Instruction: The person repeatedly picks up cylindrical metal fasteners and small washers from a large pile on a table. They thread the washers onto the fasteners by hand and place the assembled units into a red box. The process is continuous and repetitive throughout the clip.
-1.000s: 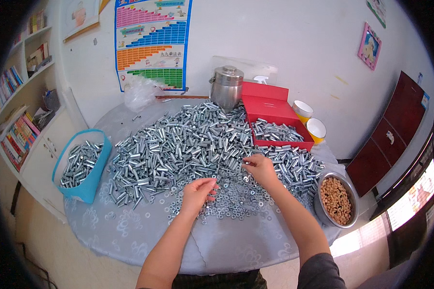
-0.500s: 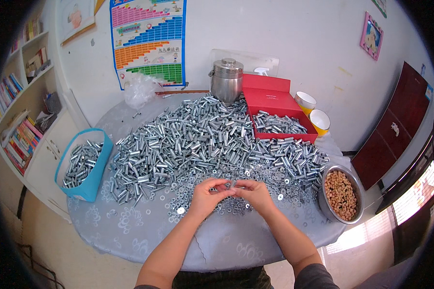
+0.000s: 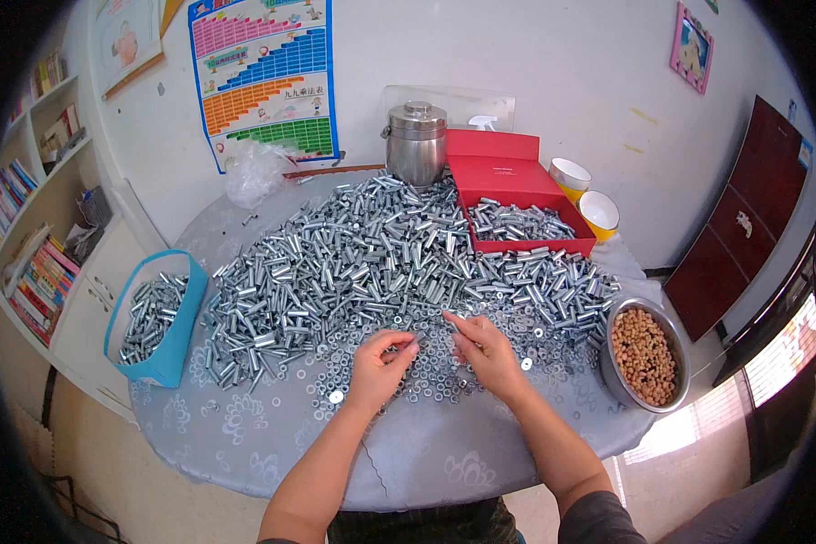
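Observation:
My left hand (image 3: 378,370) is closed in a pinch over the near edge of the pile. A short silver metal sleeve (image 3: 418,338) shows its end at the fingertips; most of it is hidden by the fingers. To its right, my right hand (image 3: 486,352) has the index finger stretched out and the others loosely bent, with nothing visible in it. Beneath both hands lie loose washers and nuts (image 3: 435,384), scattered over the grey tablecloth. Just beyond them spreads a large heap of silver metal sleeves (image 3: 363,254).
A blue box (image 3: 174,340) of sleeves stands at the left, an open red box (image 3: 535,247) of them at the back right. Near the right edge sits a metal bowl (image 3: 615,374) of brownish pieces. A steel canister (image 3: 416,150), two yellow-white cups (image 3: 598,210) and a plastic bag (image 3: 256,177) line the back.
My hands were together at the metal sleeve and have come apart. The right one has moved right and its index finger has straightened; the sleeve stays in the left. The view has shifted slightly.

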Demonstrator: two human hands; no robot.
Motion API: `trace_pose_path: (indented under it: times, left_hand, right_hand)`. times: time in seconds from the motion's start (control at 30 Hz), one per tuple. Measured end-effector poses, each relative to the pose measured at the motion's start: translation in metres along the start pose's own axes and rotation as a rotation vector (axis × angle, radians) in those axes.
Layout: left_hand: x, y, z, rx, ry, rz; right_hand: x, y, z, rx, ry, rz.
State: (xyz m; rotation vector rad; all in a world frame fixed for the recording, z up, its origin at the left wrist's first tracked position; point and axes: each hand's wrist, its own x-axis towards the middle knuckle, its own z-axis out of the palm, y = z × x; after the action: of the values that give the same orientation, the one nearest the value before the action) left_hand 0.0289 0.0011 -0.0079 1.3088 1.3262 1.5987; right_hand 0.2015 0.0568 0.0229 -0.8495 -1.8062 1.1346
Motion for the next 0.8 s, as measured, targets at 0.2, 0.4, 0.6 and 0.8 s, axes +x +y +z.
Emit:
trace_pose_path:
  times: [0.2,0.4,0.6,0.8]
  left_hand:
    - [0.001,0.003,0.001,0.083,-0.057,0.036]
    - [-0.002,0.006,0.002,0.192,-0.087,0.121]
    - [-0.004,0.002,0.006,0.334,-0.138,0.177]
    - [-0.008,0.008,0.010,0.311,-0.169,0.105]
  right_hand:
    - [0.001,0.002,-0.009,-0.132,-0.022,-0.098]
    - [0.001,-0.003,-0.009,-0.348,-0.085,-0.150]
    - [0.001,-0.008,-0.005,-0.321,-0.165,-0.270]
    - [0.001,-0.002,0.006,-0.087,-0.173,-0.260]
